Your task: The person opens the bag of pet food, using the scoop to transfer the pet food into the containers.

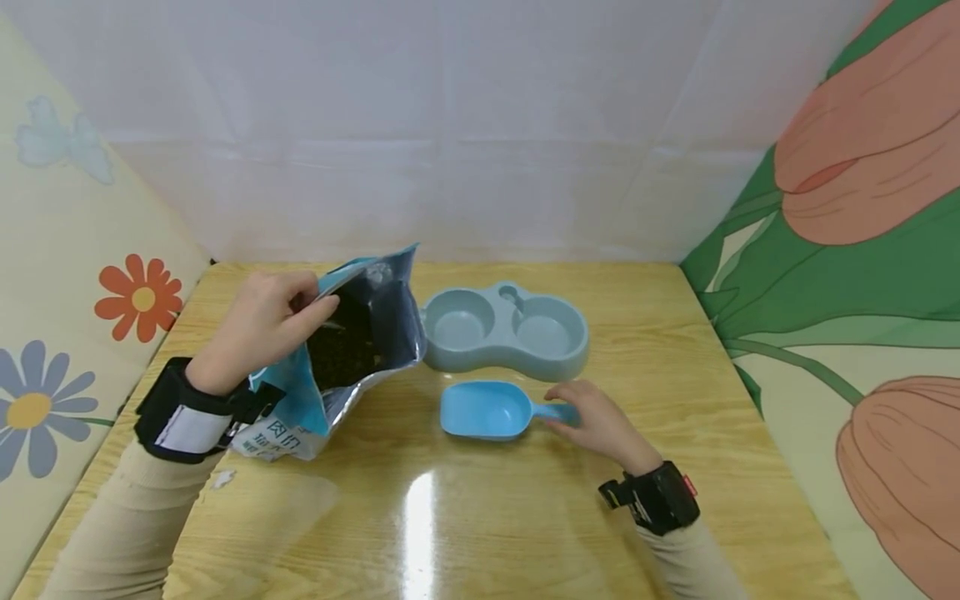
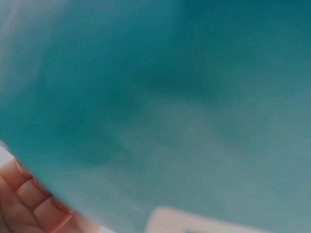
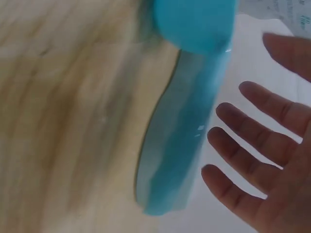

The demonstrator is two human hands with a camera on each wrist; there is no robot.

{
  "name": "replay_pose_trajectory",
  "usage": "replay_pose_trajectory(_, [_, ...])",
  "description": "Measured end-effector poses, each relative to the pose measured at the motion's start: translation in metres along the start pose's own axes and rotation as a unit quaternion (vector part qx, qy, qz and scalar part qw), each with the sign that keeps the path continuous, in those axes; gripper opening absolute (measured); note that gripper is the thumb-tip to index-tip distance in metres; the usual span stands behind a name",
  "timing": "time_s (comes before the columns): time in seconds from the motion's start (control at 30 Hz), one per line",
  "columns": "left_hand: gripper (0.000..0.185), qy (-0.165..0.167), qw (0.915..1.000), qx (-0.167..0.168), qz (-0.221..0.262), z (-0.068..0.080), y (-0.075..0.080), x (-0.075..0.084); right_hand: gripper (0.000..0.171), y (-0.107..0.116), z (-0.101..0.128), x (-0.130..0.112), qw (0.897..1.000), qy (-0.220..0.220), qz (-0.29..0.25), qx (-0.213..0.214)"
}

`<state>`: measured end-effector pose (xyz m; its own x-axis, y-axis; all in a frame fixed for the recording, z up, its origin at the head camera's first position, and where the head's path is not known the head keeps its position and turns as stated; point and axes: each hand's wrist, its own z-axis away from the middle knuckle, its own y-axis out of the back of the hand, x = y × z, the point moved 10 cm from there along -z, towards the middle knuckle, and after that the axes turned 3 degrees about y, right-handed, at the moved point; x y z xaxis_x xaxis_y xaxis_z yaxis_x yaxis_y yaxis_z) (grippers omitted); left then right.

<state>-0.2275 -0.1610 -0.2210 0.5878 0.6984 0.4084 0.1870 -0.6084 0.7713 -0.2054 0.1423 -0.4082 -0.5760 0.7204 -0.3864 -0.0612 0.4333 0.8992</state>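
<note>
On the left my left hand [image 1: 262, 329] grips the upper edge of a blue, foil-lined pet food bag [image 1: 296, 375], thumb over the rim. The bag's mouth gapes toward the right, and dark contents show inside. Its blue surface [image 2: 160, 116] fills most of the left wrist view, with curled fingers [image 2: 36, 204] at the lower corner. A light blue scoop [image 1: 483, 410] lies on the table, handle to the right. My right hand [image 1: 596, 425] is at that handle; in the right wrist view its fingers [image 3: 257, 133] are spread beside the handle [image 3: 180, 141], not wrapped round it.
Behind the scoop stands a grey-green double pet bowl [image 1: 506, 362], close to the bag's right side. A small white scrap [image 1: 222, 479] lies on the wooden table [image 1: 525, 533] near the left forearm. A white sheet [image 1: 450, 133] hangs along the back.
</note>
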Motion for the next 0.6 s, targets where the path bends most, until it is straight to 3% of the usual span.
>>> replay_pose_trajectory(0.23, [0.033, 0.006, 1.0, 0.0, -0.002, 0.0, 0.001, 0.0, 0.051, -0.017, 0.006, 0.015, 0.998, -0.021, 0.042, -0.042])
replay_pose_trajectory(0.6, [0.032, 0.002, 1.0, 0.005, -0.006, 0.001, 0.0, -0.001, 0.039, -0.033, 0.0, 0.035, 0.996, -0.068, 0.012, -0.06])
